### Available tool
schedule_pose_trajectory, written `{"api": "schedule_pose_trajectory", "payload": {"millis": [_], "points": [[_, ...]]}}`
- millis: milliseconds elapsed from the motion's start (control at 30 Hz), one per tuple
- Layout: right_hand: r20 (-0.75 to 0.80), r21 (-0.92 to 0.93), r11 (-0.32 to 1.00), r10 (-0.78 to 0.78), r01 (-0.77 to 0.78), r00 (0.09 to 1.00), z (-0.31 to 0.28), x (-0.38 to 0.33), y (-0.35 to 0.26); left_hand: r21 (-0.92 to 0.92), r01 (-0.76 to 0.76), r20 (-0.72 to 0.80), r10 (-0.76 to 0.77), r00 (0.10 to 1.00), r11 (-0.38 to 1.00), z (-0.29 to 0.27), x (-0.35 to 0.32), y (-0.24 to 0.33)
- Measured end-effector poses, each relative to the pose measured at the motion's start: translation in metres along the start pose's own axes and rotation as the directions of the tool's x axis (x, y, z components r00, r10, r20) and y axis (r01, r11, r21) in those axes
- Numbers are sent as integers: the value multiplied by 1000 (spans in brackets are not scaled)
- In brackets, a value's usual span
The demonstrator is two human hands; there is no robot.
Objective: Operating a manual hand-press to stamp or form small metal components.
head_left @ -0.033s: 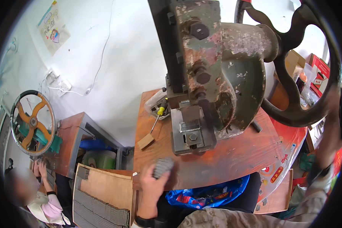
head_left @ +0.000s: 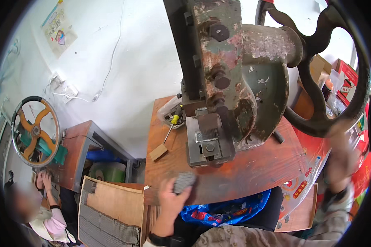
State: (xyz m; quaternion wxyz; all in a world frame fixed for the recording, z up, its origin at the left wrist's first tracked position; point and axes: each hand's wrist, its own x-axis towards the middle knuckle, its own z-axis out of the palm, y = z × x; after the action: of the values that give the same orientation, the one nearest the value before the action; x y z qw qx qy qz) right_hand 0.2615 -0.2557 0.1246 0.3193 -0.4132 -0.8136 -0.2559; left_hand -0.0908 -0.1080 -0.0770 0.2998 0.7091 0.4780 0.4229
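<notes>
My left hand is closed around a small block of stacked grey, ridged metal pieces, held over the front edge of the wooden table. My right hand is smeared by motion at the lower rim of the big dark handwheel; its fingers cannot be made out. Between the hands stands a worn green hand press. Under its ram sits a steel die block with a bolt and a slot.
A yellow-handled screwdriver and a small wooden block lie left of the die. A blue bag hangs below the table edge. At lower left, a wooden tray holds rows of grey pieces. Another person works near a second handwheel.
My right hand has moved left and down along the handwheel rim. My left hand has shifted slightly right with the grey pieces.
</notes>
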Motion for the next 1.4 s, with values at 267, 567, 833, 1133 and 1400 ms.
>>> {"api": "schedule_pose_trajectory", "payload": {"millis": [267, 567, 833, 1133, 1400], "points": [[416, 311, 931, 47, -190, 908, 204, -51, -90, 280, -370, 265, 299, 917, 886, 35, -6, 20], [309, 204, 857, 403, -474, 862, 206, -63, -70, 412, -336, 266, 241, 933, 847, 47, -3, 35], [161, 356, 788, 477, -502, 864, 207, -78, -63, -546, 377, 260, -277, 925, 748, 34, -11, 40], [156, 393, 793, 442, -466, 884, 207, -80, -65, -244, 874, 810, -406, 422, 421, 19, -79, 4], [172, 375, 790, 454, -484, 874, 203, -68, -74, -91, 251, 818, -71, 570, 964, -14, -76, -15]]}}
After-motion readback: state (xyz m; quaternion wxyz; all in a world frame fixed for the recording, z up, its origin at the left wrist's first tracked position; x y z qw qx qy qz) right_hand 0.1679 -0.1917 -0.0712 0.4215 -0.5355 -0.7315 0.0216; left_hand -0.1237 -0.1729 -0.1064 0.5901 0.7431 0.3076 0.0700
